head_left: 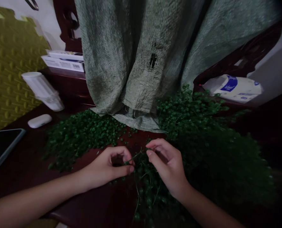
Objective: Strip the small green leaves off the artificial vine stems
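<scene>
Between my two hands runs a thin green plant stem (139, 155). My left hand (112, 164) pinches its lower left end between thumb and fingers. The thumb and forefinger of my right hand (167, 164) are closed at the stem's other end, close to a small green bit. Beyond my left hand lies a heap of small loose green pieces (83, 131). To the right, partly behind my right hand and forearm, spreads a larger pile of leafy green stems (217, 152). A few stems trail below my hands.
A grey-green woven sack (145, 79) drapes over the back of the dark red tabletop (93, 202). At left are a phone (5, 145), a white earbud case (39, 121), a white ribbed container (43, 90) and flat boxes (63, 61). A tissue pack (236, 88) lies at right.
</scene>
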`<move>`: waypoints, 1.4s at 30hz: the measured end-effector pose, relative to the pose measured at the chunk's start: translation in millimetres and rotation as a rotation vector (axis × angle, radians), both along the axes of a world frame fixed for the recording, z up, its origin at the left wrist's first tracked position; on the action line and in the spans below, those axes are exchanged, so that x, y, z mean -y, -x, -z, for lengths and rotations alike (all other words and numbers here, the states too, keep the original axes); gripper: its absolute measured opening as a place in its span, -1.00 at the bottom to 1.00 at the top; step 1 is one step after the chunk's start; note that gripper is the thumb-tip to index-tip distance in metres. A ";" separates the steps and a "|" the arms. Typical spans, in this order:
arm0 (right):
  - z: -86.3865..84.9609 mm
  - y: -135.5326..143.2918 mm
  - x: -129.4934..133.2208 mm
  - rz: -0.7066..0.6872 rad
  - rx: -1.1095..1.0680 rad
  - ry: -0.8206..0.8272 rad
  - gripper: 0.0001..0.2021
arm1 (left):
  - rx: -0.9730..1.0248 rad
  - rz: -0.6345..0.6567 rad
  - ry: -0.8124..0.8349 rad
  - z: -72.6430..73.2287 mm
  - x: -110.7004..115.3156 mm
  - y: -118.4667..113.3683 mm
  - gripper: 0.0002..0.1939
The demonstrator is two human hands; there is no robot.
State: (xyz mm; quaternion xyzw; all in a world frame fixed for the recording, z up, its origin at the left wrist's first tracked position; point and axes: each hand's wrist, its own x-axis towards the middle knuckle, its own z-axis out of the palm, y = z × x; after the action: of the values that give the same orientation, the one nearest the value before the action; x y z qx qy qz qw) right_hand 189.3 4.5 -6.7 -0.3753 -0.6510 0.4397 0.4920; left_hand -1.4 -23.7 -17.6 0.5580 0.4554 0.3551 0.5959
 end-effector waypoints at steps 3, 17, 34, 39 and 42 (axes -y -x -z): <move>3.6 -0.7 -2.3 0.041 -0.107 0.164 -0.85 | 0.030 -0.022 0.037 0.6 -2.3 1.9 -0.77; 6.1 3.5 -10.7 0.059 -0.084 0.333 -0.76 | 0.114 -0.060 0.084 7.6 -5.0 4.0 -0.75; 11.7 2.0 -10.4 0.077 -0.075 0.120 -0.93 | -0.031 -0.103 0.211 -27.1 -10.8 16.0 -0.84; 3.8 -0.9 4.8 0.201 0.110 -0.345 -0.86 | 0.096 -0.064 0.312 -26.0 -9.4 14.7 -0.84; -3.5 -2.6 15.2 0.066 0.261 -0.632 -0.80 | 0.145 -0.066 0.378 -26.6 -7.9 13.7 -0.84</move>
State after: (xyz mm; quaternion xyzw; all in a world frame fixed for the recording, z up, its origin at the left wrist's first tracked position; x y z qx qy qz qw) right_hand 191.9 -10.7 -3.1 -0.2782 -0.7999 0.1482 0.5107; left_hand -15.1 -15.8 9.0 0.3938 0.4878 0.3217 0.7096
